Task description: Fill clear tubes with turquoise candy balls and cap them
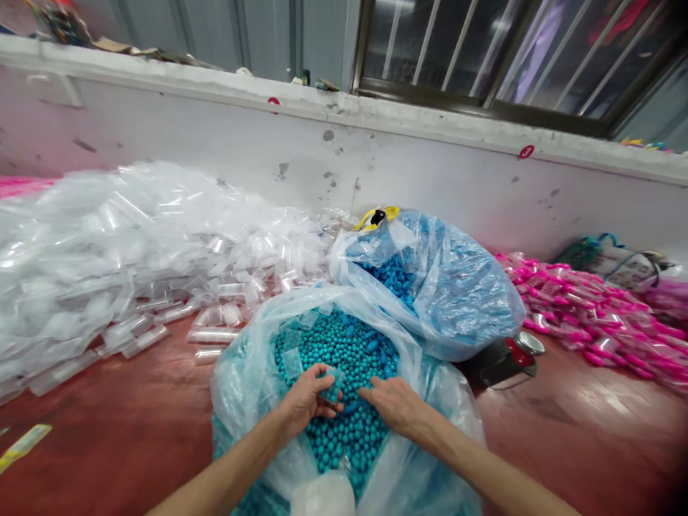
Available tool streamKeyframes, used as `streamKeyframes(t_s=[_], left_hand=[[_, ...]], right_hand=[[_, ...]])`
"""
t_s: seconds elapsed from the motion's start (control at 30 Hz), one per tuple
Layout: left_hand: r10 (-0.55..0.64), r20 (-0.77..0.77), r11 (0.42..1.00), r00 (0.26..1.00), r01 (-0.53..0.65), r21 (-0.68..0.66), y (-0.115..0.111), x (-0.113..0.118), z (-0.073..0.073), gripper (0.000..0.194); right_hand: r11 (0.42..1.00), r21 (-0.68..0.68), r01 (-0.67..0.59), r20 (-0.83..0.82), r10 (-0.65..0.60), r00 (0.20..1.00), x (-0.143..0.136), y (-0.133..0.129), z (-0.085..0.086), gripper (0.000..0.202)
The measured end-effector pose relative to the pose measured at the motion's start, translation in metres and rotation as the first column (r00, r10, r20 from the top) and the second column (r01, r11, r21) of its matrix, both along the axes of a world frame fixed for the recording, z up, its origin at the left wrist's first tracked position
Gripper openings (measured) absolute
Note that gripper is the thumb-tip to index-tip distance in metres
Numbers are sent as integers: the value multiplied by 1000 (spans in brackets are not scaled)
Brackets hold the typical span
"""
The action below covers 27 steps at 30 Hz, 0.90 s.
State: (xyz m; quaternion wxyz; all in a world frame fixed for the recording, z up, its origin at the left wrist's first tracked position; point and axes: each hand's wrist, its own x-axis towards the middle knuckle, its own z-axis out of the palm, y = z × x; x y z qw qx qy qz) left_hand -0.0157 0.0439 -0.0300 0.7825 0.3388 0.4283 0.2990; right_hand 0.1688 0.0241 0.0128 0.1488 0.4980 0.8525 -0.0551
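A large clear plastic bag (pixel 247 358) stands wide at its mouth, full of small teal balls (pixel 344 444). Over the balls, my left hand (pixel 309 398) is closed around a clear plastic tube (pixel 332 387) with teal balls inside. My right hand (pixel 395 405) is just to its right, low over the balls, its fingers curled together; whatever they hold is hidden. Several blue plastic pieces (pixel 384 351) lie among the balls at the right of the bag's mouth. Another clear tube (pixel 293 363) rests on the balls, left of my hands.
A big heap of clear plastic tubes (pixel 134 251) covers the left side. Behind sits a second bag (pixel 462 279) of blue pieces (pixel 392 276). A dark container with a silver lid (pixel 505 362) stands beside it. Pink-capped tubes (pixel 591 308) are piled right, against the white wall (pixel 430 165).
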Motion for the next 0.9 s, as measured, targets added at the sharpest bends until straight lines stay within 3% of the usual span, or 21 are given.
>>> streamKeyframes(t_s=[0.27, 0.5, 0.67, 0.9], left_hand=[[27, 45, 999, 999, -29, 33, -10, -9, 10, 37], [121, -5, 989, 993, -120, 84, -14, -15, 12, 38], [75, -81, 986, 994, -62, 154, -16, -14, 11, 39], [55, -177, 969, 983, -9, 247, -13, -7, -1, 35]], right_hand=[[965, 54, 256, -57, -253, 966, 4, 5, 12, 19], [915, 32, 403, -177, -391, 903, -45, 7, -17, 24], [925, 5, 381, -245, -368, 897, -53, 19, -31, 27], [955, -8, 295, -382, -276, 882, -29, 19, -16, 15]])
